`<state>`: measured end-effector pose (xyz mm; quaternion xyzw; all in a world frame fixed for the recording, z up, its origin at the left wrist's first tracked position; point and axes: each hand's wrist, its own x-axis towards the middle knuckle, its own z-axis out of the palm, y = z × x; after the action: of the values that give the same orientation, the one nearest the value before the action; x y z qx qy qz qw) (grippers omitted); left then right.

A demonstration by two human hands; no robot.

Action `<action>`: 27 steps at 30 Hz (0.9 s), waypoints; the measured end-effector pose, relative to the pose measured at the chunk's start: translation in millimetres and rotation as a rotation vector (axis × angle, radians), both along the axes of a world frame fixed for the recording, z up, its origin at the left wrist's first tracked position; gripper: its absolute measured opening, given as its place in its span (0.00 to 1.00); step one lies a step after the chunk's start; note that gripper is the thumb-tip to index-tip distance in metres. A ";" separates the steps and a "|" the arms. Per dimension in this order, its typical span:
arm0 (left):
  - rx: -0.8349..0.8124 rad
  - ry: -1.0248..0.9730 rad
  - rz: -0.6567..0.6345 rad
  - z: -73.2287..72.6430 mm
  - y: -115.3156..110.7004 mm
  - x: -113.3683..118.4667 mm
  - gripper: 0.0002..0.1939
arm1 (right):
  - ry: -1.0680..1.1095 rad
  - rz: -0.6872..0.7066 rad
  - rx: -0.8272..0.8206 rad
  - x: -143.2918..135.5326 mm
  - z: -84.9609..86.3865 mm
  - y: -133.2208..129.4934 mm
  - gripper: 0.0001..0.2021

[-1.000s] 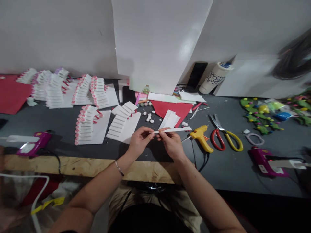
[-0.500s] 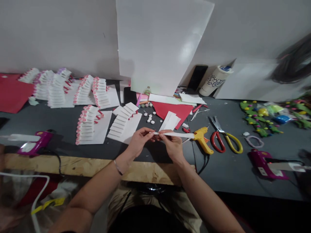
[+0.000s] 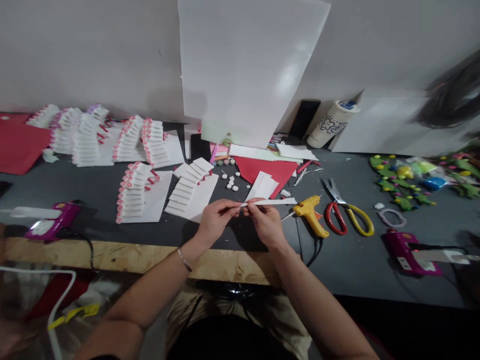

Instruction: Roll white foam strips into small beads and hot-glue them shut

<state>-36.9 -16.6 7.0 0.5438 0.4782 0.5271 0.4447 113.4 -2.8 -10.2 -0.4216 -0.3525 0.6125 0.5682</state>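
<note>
Between my fingertips is a narrow white strip (image 3: pixel 278 202), which looks like paper and points off to the right. My left hand (image 3: pixel 216 220) pinches its left end. Close beside it, my right hand (image 3: pixel 265 221) is closed on the same strip a little further along. What the fingertips cover at that end is hidden. Just beyond my hands lie loose white paper pieces (image 3: pixel 263 186) on a red sheet (image 3: pixel 247 171). A card of white folded strips (image 3: pixel 183 192) rests left of my left hand. The yellow glue gun (image 3: pixel 310 215) lies right of my right hand.
Red-and-yellow-handled scissors (image 3: pixel 339 205) lie right of the glue gun. Small white balls (image 3: pixel 230 185) sit beyond my hands. More cards with pink-tipped strips (image 3: pixel 133 195) stand at left. Purple power strips (image 3: pixel 56 220) are on both sides. A white cup (image 3: pixel 332 125) and phone (image 3: pixel 304 120) lean at the back.
The white strip's free right end has swung slightly up and left, now lying less over the glue gun. Both hands keep their pinch, with my right fingers shifted slightly.
</note>
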 end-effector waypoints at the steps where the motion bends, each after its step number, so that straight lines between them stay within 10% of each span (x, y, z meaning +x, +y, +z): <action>1: 0.051 0.049 0.020 -0.2 -0.4 -0.4 0.08 | 0.011 0.013 -0.003 -0.4 0.8 0.0 0.15; 7: 0.182 0.230 0.074 2.2 -2.0 -1.3 0.06 | 0.066 0.107 -0.039 -0.8 3.7 -1.1 0.16; 19: -0.082 -0.053 0.025 -3.4 5.3 -1.0 0.13 | -0.147 0.065 0.095 1.5 4.9 -3.8 0.14; 27: 0.066 0.196 0.067 -2.3 -0.5 -1.6 0.06 | -0.093 -0.011 0.026 -3.0 6.8 -1.4 0.18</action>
<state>-38.5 -17.1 4.7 0.5907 0.5199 0.5013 0.3599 110.3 -4.2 -3.3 -0.4442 -0.3842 0.5846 0.5598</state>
